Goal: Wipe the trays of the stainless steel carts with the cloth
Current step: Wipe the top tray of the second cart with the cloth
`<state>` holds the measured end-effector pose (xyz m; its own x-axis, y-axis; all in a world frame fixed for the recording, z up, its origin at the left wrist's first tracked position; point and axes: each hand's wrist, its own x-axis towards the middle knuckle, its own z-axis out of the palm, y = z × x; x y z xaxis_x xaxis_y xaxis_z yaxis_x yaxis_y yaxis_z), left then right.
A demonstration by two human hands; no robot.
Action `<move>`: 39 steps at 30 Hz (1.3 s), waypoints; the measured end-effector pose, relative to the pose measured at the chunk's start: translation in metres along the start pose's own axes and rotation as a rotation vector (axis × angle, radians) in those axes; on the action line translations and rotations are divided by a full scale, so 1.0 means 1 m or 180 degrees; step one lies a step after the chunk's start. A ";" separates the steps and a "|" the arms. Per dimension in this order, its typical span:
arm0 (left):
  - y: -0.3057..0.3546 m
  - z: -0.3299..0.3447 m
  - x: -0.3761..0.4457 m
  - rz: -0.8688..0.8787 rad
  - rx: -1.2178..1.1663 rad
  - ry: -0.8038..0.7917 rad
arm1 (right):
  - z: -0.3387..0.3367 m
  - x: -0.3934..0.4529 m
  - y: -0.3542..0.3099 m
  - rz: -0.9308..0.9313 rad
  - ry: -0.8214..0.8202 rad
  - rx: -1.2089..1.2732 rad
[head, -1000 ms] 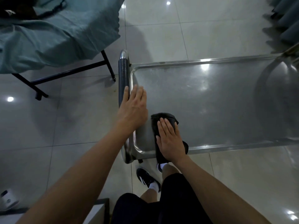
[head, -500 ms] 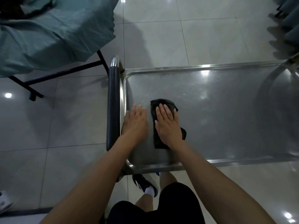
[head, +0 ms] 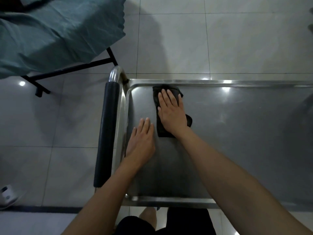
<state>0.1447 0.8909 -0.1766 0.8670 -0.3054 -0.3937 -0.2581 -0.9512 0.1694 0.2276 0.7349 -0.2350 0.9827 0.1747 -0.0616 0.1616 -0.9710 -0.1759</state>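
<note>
A cloth (head: 169, 106) lies on the cart tray (head: 237, 133) at its far left corner, under the right hand (head: 171, 111), with the left hand (head: 142, 145) nearer, beside the handle (head: 105, 133) at left.

I see a glossy floor (head: 177, 43) of large pale grey tiles, with ceiling lights reflected in it as small bright spots. At upper left stands a table on a black metal frame (head: 72, 69), draped in a teal cloth (head: 55, 34).

Both hands flat: left hand (head: 142, 143), right hand (head: 171, 111).
</note>
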 end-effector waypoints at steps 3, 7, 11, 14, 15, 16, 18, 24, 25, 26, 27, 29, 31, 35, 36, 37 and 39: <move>0.003 0.001 0.005 -0.0108 -0.0081 0.0066 | -0.001 0.026 0.012 -0.0058 -0.0025 -0.0012; 0.010 0.005 0.009 -0.0161 -0.0179 0.0166 | -0.002 0.038 0.037 0.0025 0.0091 -0.0004; 0.016 0.011 0.009 -0.0240 -0.0204 0.0171 | -0.006 0.031 0.056 0.0202 0.0193 0.0061; 0.023 0.013 0.006 -0.0153 -0.0246 0.0161 | -0.007 0.021 0.061 0.0179 0.0164 0.0031; 0.025 0.013 0.004 -0.0120 -0.0248 0.0161 | -0.007 0.016 0.061 0.0167 0.0153 0.0021; 0.027 0.015 0.002 -0.0090 -0.0241 0.0164 | -0.007 0.011 0.061 0.0158 0.0151 0.0013; 0.029 0.018 -0.004 -0.0036 -0.0198 0.0159 | -0.005 -0.001 0.061 0.0169 0.0153 -0.0004; 0.032 0.030 -0.029 0.0136 -0.0165 0.0141 | -0.001 -0.051 0.052 0.0259 0.0166 0.0006; 0.032 0.033 -0.034 0.0145 -0.0160 0.0143 | 0.000 -0.062 0.048 0.0277 0.0182 -0.0001; 0.032 0.036 -0.040 0.0146 -0.0161 0.0149 | 0.000 -0.073 0.044 0.0282 0.0188 -0.0008; 0.032 0.039 -0.047 0.0144 -0.0160 0.0158 | 0.000 -0.083 0.039 0.0285 0.0187 -0.0013; 0.031 0.046 -0.060 0.0154 -0.0147 0.0180 | 0.002 -0.106 0.027 0.0278 0.0200 -0.0001; 0.031 0.049 -0.073 0.0158 -0.0130 0.0169 | 0.005 -0.128 0.015 0.0267 0.0239 0.0058; 0.031 0.054 -0.090 0.0150 -0.0094 0.0130 | 0.012 -0.170 -0.008 0.0276 0.0294 0.0156; 0.031 0.056 -0.095 0.0154 -0.0095 0.0127 | 0.013 -0.181 -0.013 0.0273 0.0299 0.0164; 0.032 0.058 -0.099 0.0153 -0.0105 0.0117 | 0.014 -0.192 -0.018 0.0259 0.0298 0.0164; 0.034 0.062 -0.108 0.0147 -0.0123 0.0091 | 0.015 -0.212 -0.025 0.0225 0.0273 0.0127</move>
<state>0.0161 0.8889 -0.1841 0.8666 -0.3469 -0.3587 -0.2818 -0.9334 0.2219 0.0135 0.7245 -0.2321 0.9959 0.0899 0.0089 0.0897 -0.9729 -0.2133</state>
